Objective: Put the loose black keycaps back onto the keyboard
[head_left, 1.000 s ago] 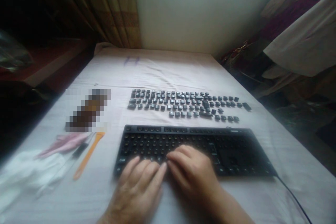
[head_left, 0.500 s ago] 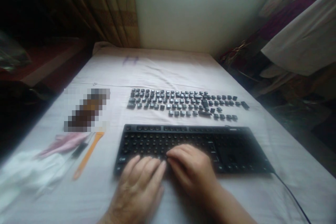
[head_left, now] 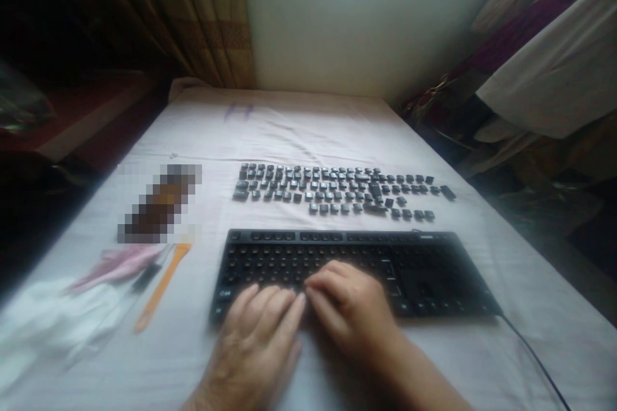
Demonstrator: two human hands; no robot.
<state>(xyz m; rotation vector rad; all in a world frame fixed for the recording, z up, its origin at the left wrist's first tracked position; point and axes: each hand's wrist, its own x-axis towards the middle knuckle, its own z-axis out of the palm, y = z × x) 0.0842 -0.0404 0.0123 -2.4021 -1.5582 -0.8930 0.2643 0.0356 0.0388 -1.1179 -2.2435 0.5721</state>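
A black keyboard [head_left: 308,257] lies in front of me, its key posts bare of caps over most of the visible area. My left hand [head_left: 263,327] rests on its front left part, fingers stretched out side by side and holding nothing visible. Beside it, my right hand [head_left: 354,308] bends over the front middle with thumb and fingertips pinched together at the keyboard. Whatever is between those fingertips is hidden. Beyond the keyboard, loose black keycaps [head_left: 319,195] are laid out in rows.
On the left lie an orange brush-like tool [head_left: 161,289], a pink cloth [head_left: 118,266], a white cloth [head_left: 62,314] and a small dark brush-like thing [head_left: 146,276]. A cable [head_left: 535,359] runs off the keyboard's right side. Fabric [head_left: 559,70] hangs at the right.
My right hand has shifted very slightly, its fingertips still at the same part of the keyboard. The left hand stays in place.
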